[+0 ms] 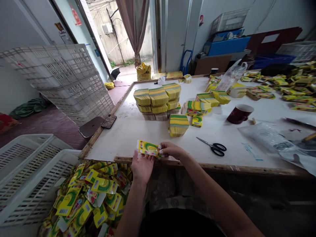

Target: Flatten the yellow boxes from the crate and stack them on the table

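A flattened yellow and green printed carton (pixel 149 147) is held between my two hands at the table's front edge. My left hand (pixel 143 168) supports it from below, palm up, thumb at its left end. With fingers pinched, my right hand (pixel 170 149) grips its right end. Just beyond stands a bundle of stacked cartons (pixel 178 125), with one small yellow carton (pixel 197 121) beside it. Farther back are several banded carton stacks (pixel 156 100), piled in layers. Below my left arm lies a heap of loose cartons (pixel 96 194).
Black-handled scissors (pixel 214 148) lie right of my hands, with a dark red mug (pixel 240 114) behind them. A phone (pixel 109 121) rests at the table's left edge. White plastic crates (pixel 37 177) stand at the left. Clear plastic bags (pixel 274 141) and more cartons (pixel 283 85) cover the right side.
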### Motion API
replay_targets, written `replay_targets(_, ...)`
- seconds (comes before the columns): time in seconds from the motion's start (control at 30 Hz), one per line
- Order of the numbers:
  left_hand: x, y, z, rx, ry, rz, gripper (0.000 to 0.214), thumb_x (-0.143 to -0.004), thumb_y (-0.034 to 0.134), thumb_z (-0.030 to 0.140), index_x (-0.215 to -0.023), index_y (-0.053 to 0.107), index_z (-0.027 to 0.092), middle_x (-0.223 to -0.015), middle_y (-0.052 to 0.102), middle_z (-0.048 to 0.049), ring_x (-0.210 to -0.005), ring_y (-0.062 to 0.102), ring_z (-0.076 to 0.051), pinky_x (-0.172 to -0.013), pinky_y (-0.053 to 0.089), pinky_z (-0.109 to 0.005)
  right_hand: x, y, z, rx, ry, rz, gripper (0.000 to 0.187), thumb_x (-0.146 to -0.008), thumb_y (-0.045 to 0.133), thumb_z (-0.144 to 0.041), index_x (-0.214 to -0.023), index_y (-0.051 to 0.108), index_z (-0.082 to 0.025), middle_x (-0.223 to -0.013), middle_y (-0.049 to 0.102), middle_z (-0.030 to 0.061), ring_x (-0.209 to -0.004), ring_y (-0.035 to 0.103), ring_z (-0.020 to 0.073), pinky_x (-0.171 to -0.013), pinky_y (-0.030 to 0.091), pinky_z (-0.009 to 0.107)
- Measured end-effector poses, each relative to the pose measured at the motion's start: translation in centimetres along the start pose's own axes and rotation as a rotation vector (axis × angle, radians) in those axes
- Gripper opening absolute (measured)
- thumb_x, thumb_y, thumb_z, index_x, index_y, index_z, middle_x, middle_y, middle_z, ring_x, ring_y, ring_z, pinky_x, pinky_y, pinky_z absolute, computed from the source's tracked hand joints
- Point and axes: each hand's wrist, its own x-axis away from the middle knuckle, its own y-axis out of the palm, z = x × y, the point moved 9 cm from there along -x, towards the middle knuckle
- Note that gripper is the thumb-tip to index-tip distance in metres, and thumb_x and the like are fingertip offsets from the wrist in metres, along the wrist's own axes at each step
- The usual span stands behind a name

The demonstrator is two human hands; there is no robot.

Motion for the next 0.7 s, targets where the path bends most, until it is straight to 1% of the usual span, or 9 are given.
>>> replay_targets(0.1,-0.8,0.2,0.3,0.002,-0.042,0.035,0.052,-0.087,0.036,0.061,-0.087,0.059,0.015,-0.081,0.063,-0.0099,-0.08,0.065,-0.022,-0.078,0.054,-0.037,0.7,-0.1,-1.4,-0.105,-0.068,-0.023,0.023,-0.076,0.072,-0.031,-0.078,0.056,-0.014,-0.062,0.054,-0.0051,-0.048,0.049,0.0074,-0.046,0.042,0.02)
replay_targets(0.17,-1.0,-0.1,0.2,-0.01,-0.051,0.067,0.057,-0.085,0.036,0.067,-0.09,0.058,0.014,-0.078,0.061,-0.0091,-0.073,0.063,-0.021,-0.073,0.054,-0.037,1.5,-0.6,-2.5,-0.175,-0.132,-0.002,0.031,-0.066,0.075,-0.034,-0.074,0.051,-0.017,-0.058,0.05,-0.0069,-0.046,0.044,0.0067,-0.044,0.037,0.019)
replay_targets(0.23,-0.7,-0.4,-0.1,-0.017,-0.03,0.101,0.063,-0.08,0.039,0.073,-0.096,0.057,0.015,-0.086,0.061,-0.0097,-0.079,0.063,-0.022,-0.073,0.053,-0.036,2.4,-1.1,-3.5,-0.222,-0.196,0.044,0.033,-0.064,0.073,-0.037,-0.074,0.048,-0.019,-0.059,0.05,-0.007,-0.046,0.043,0.0067,-0.045,0.035,0.019)
replay_targets(0.3,0.0,-0.3,-0.4,-0.025,0.05,0.094,0.071,-0.069,0.047,0.08,-0.102,0.058,0.019,-0.098,0.062,-0.0096,-0.092,0.062,-0.022,-0.079,0.052,-0.033,3.3,-0.8,-4.0,-0.232,-0.243,0.08,0.03,-0.065,0.071,-0.036,-0.075,0.047,-0.02,-0.058,0.05,-0.0074,-0.046,0.042,0.0069,-0.044,0.033,0.019)
replay_targets(0.4,1.9,1.4,0.1,-0.103,0.29,-0.061,0.076,-0.052,0.066,0.079,-0.103,0.061,0.022,-0.108,0.063,-0.0072,-0.101,0.06,-0.025,-0.087,0.049,-0.034,4.7,2.1,-4.1,-0.193,-0.292,0.079,0.024,-0.062,0.071,-0.026,-0.072,0.05,-0.019,-0.054,0.047,-0.0082,-0.046,0.039,0.0074,-0.044,0.029,0.019)
replay_targets(0.47,3.2,2.2,0.6,-0.126,0.396,-0.129,0.067,-0.054,0.073,0.069,-0.1,0.064,0.022,-0.103,0.065,-0.007,-0.098,0.06,-0.026,-0.086,0.049,-0.036,5.7,4.7,-4.1,-0.167,-0.339,0.08,0.023,-0.059,0.071,-0.019,-0.068,0.049,-0.019,-0.057,0.046,-0.0077,-0.051,0.039,0.0078,-0.047,0.03,0.019)
replay_targets(0.53,3.8,1.8,1.0,-0.063,0.414,-0.092,0.05,-0.065,0.071,0.061,-0.093,0.065,0.02,-0.092,0.065,-0.0057,-0.088,0.062,-0.023,-0.081,0.051,-0.035,6.7,6.7,-4.3,-0.156,-0.387,0.129,0.019,-0.062,0.067,-0.015,-0.067,0.049,-0.019,-0.062,0.045,-0.0069,-0.057,0.038,0.0085,-0.052,0.031,0.02)
replay_targets(0.6,4.0,1.2,1.6,0.014,0.41,-0.049,0.042,-0.073,0.063,0.058,-0.085,0.064,0.019,-0.08,0.061,-0.0029,-0.076,0.061,-0.019,-0.075,0.051,-0.033,7.6,8.3,-4.5,-0.164,-0.424,0.159,0.016,-0.066,0.064,-0.014,-0.069,0.049,-0.019,-0.066,0.045,-0.0059,-0.061,0.039,0.0093,-0.056,0.032,0.021)
replay_targets(0.7,4.2,0.5,2.4,0.036,0.418,-0.033,0.039,-0.074,0.062,0.057,-0.077,0.06,0.019,-0.068,0.052,0.0021,-0.063,0.056,-0.012,-0.066,0.051,-0.026,8.2,10.4,-4.7,-0.223,-0.44,0.059,0.017,-0.068,0.065,-0.018,-0.07,0.049,-0.019,-0.07,0.045,-0.0047,-0.063,0.039,0.01,-0.058,0.033,0.021)
